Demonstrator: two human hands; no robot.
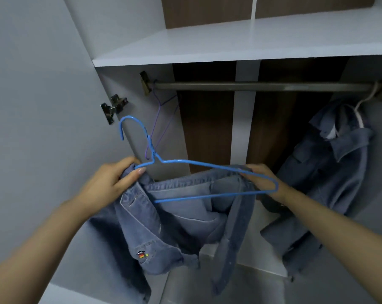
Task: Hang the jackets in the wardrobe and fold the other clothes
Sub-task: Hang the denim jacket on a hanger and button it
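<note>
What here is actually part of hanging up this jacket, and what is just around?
In use:
left hand
right hand
blue hanger
denim jacket
wardrobe rail

Just around:
purple hanger on the rail
second denim jacket, already hung
shelf
door hinge

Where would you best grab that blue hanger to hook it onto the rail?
Probably at the twisted neck just below the hook of the blue hanger, coming from below. The hook stands free and upright above the denim jacket, so a grip there leaves it clear to go over the rail, while the left hand and right hand hold the shoulders.
</note>
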